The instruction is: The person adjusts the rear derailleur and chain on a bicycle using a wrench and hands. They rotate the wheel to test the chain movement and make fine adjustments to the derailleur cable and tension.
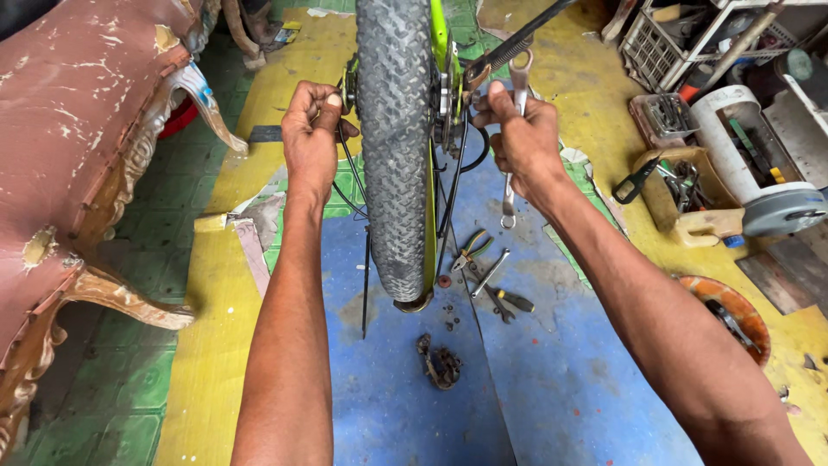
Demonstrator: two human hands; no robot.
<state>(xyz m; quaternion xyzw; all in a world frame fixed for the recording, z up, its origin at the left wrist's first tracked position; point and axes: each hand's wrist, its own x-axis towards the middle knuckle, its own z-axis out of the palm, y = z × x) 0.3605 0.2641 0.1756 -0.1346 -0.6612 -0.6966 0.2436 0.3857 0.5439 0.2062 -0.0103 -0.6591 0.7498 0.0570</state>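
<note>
A: What do we see in the middle?

B: We see a black knobby bicycle tyre on a bright green bicycle frame. The wheel stands upright between our two hands.

A: What is our left hand doing?

B: It sits just left of the tyre, at the hub. Its fingers are curled tight on something small there. We cannot tell what it is.

A: And our right hand?

B: It is on the other side of the tyre. Its fingers are wrapped around a long silver metal spanner. One end sticks up above the hand and the ring end hangs below it.

A: What lies on the painted blue and yellow floor?

B: We see pliers with green handles, a small silver spanner, and a dark rusty bicycle part near the bottom of the tyre. An old red carved sofa stands to the left. A wooden tool box sits to the right.
</note>
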